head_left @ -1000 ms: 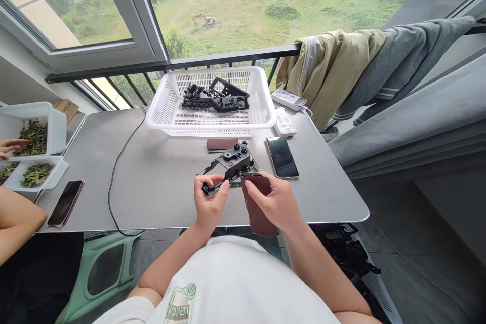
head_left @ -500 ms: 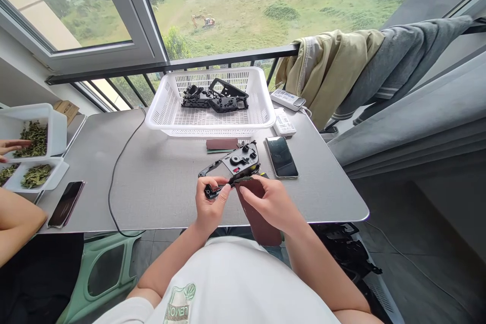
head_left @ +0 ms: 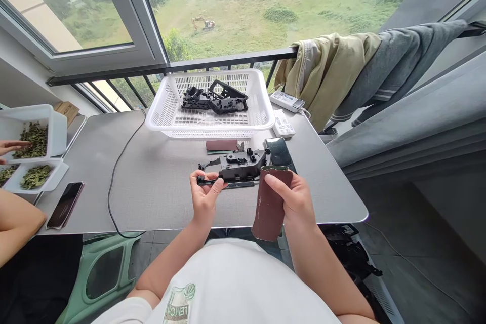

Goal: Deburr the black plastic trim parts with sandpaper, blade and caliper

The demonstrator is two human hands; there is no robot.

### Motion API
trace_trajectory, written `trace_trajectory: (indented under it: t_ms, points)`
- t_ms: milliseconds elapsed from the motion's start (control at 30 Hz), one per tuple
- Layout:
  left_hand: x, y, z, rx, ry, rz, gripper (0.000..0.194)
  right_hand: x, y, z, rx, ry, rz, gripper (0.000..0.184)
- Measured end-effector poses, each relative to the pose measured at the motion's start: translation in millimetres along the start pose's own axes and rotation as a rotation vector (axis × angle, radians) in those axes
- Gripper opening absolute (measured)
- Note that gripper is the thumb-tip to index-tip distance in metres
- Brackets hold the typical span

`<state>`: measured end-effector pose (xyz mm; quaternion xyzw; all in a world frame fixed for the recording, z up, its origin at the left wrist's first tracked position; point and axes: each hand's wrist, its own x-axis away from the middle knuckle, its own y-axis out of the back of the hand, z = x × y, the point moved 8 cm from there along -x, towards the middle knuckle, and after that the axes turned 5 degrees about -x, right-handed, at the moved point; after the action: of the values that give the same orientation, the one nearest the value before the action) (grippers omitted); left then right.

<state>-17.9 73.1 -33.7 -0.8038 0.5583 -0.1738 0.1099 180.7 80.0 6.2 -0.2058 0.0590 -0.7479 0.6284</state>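
My left hand (head_left: pixel 205 200) is closed on the left end of a black plastic molded part (head_left: pixel 243 164), which is held just over the table with its long side facing me. My right hand (head_left: pixel 298 200) pinches a reddish-brown sheet of sandpaper (head_left: pixel 269 207), its thumb on the front face. The sheet hangs curved past the table's front edge, right of the black part and apart from most of it. Behind the part lies a folded piece of sandpaper (head_left: pixel 221 145) with a green edge.
A white plastic basket (head_left: pixel 212 129) holding black parts (head_left: pixel 214 101) stands at the back. A phone (head_left: pixel 280 152) lies right, partly covered by the black part; another phone (head_left: pixel 66 205) lies left, near a cable (head_left: pixel 114 174). A co-worker's hand (head_left: pixel 13 147) rests in a container of dried leaves.
My right hand has drawn the sandpaper away from the black part, to the right, and its face now shows upright. The black part has turned so its long side faces me.
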Motion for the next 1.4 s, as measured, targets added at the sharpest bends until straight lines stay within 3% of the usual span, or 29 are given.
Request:
trace_trajectory:
  t_ms: [333, 500, 833, 1000, 1167, 1300, 1400]
  points:
    - [-0.8, -1.4, -3.5, 0.054, 0.019, -0.022, 0.071, -5.5, 7.1, -6.3, -0.162, 0.068, -0.083, 0.029]
    - [-1.0, -1.2, -6.5, 0.147, 0.038, -0.078, 0.083, -7.2, 0.3, -10.2, -0.156, 0.075, -0.081, 0.028]
    - [1.8, -20.9, 13.3, 0.098, 0.349, 0.152, 0.037, -7.6, -8.3, -13.7, -0.075, 0.193, -0.028, 0.022]
    - [5.6, -26.1, 16.3, 0.074, 0.431, 0.233, 0.027, -8.0, -10.7, -18.2, -0.050, 0.165, 0.009, 0.022]
    - [1.0, -24.9, 3.8, 0.065, 0.326, 0.255, 0.020, -10.8, -16.0, -16.0, 0.014, 0.122, 0.087, 0.024]
    - [-14.9, -28.1, -16.7, 0.027, 0.147, 0.259, 0.017, -14.6, -27.3, -3.5, 0.155, 0.099, 0.168, 0.027]
    - [-29.1, -36.2, -32.7, 0.008, -0.003, 0.294, 0.014, -14.6, -46.2, 16.2, 0.263, 0.164, 0.272, 0.025]
